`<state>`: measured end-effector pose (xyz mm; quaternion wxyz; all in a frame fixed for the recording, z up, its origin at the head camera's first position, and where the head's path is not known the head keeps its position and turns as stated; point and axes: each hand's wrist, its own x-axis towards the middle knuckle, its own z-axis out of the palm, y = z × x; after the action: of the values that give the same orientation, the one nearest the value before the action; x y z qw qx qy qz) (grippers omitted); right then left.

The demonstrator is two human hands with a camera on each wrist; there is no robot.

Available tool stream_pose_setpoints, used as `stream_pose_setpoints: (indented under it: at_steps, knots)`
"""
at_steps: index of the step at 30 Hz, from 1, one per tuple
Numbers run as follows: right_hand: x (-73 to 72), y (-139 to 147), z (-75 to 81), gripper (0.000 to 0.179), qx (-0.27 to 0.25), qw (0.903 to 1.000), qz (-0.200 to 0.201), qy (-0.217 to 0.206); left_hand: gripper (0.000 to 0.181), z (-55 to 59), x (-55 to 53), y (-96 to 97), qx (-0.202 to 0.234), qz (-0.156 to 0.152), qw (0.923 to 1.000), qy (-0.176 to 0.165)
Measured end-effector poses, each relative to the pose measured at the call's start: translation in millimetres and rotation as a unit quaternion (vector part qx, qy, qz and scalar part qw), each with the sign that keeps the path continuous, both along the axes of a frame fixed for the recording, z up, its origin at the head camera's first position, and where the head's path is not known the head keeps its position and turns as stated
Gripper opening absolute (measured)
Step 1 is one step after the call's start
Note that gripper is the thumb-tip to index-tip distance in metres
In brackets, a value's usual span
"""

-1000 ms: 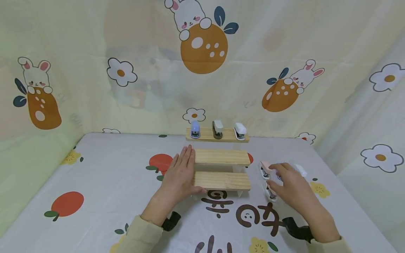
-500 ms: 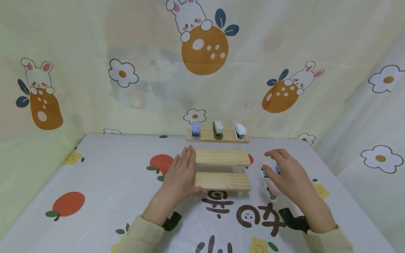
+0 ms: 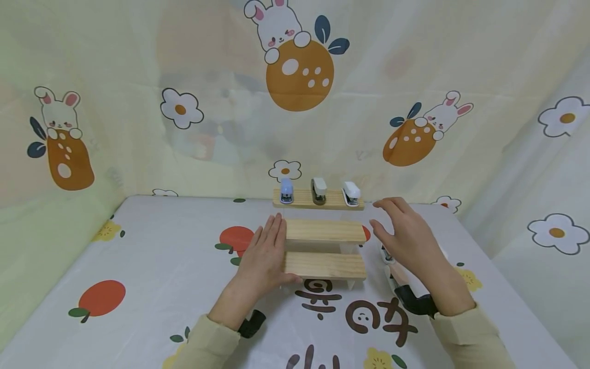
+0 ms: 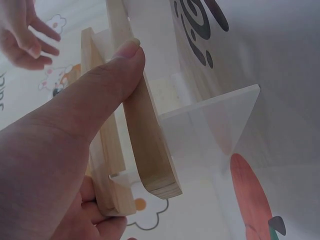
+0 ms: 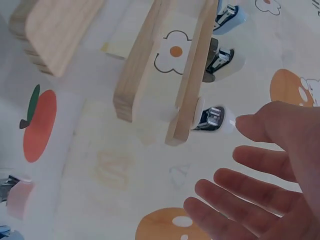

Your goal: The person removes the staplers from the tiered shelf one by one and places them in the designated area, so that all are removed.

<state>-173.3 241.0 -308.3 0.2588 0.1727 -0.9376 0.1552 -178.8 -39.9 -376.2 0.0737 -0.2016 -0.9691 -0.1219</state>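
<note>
A three-tier wooden shelf (image 3: 324, 265) with clear supports stands mid-table. My left hand (image 3: 261, 256) holds its left end. In the left wrist view the thumb (image 4: 107, 77) lies across the lower plank, while the fingers lie at the end of the middle plank. On the top tier stand a blue mini stapler (image 3: 287, 191), a grey one (image 3: 318, 191) and a white one (image 3: 351, 193). Right of the shelf, my right hand (image 3: 410, 241) hovers with fingers spread, holding nothing. Below it lies a pink mini stapler (image 3: 399, 275), with other staplers partly hidden by the hand.
A printed white cloth (image 3: 161, 246) covers the table, and a patterned curtain (image 3: 221, 143) rises close behind the shelf. In the right wrist view, a pink stapler (image 5: 21, 199) and part of a blue one (image 5: 11, 234) show at the left edge.
My right hand has moved from beside the loose staplers up, forward and left, its thumb and fingers spreading. My left hand stays on the shelf. No stapler has visibly moved.
</note>
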Motion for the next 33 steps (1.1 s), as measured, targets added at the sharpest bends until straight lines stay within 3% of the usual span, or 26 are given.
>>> stream_pose_setpoints:
  at_steps: [11,23,33]
  knots:
    - [-19.1,-14.4,6.6,0.042,-0.004,0.9999,0.012,-0.01,0.133,-1.9,-0.8,-0.5,-0.002,0.001,1.0,0.008]
    - [-36.1,-24.0,6.6,0.043,-0.014,0.999,0.038,0.016,0.133,-0.8,-0.9,0.9,0.0,0.004,1.0,0.0]
    - [-47.8,-31.3,2.6,0.045,-0.015,0.999,0.041,-0.006,0.133,-3.0,-1.9,0.4,0.001,0.004,1.0,0.001]
